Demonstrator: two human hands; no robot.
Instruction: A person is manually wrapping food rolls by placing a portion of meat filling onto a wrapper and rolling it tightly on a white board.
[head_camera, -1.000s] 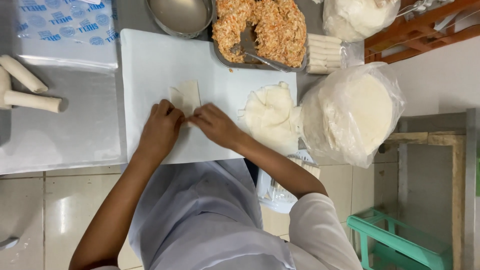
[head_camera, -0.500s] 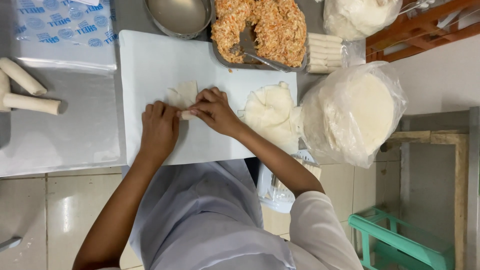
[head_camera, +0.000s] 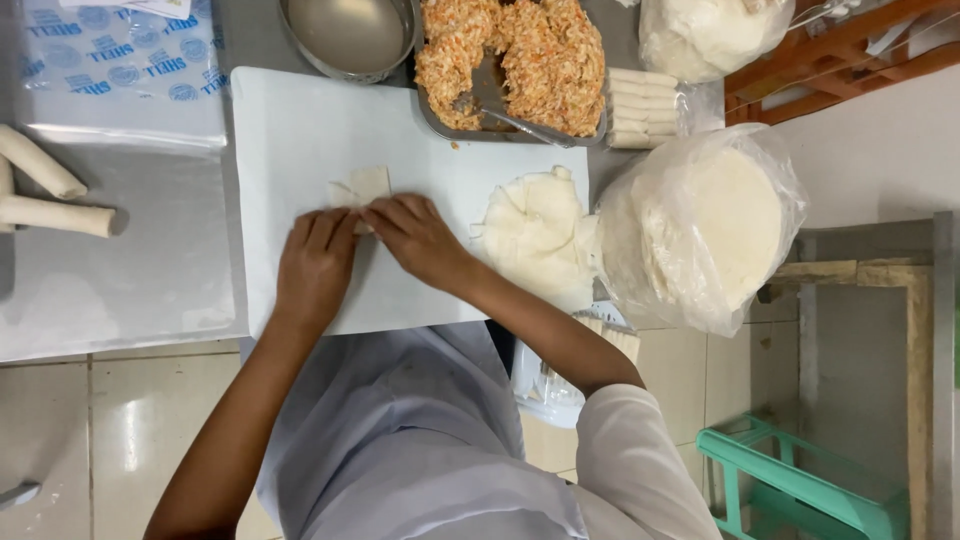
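**Both hands pressed on a pastry wrapper at the white board**

The white cutting board (head_camera: 300, 120) lies on the counter; beyond it stand a metal tray (head_camera: 432, 105) of orange shredded filling (head_camera: 545, 55) and a round metal bowl (head_camera: 350, 35); to the right sits a clear bag of round wrappers (head_camera: 710, 230), with a loose stack of wrappers (head_camera: 535, 235) beside it. The left hand (head_camera: 318, 265) and right hand (head_camera: 415, 235) lie flat, fingers together, pinning the near edge of a pale spring roll wrapper (head_camera: 362, 186) (apparently half folded) mid-board; two finished rolls (head_camera: 45, 190) rest far left.
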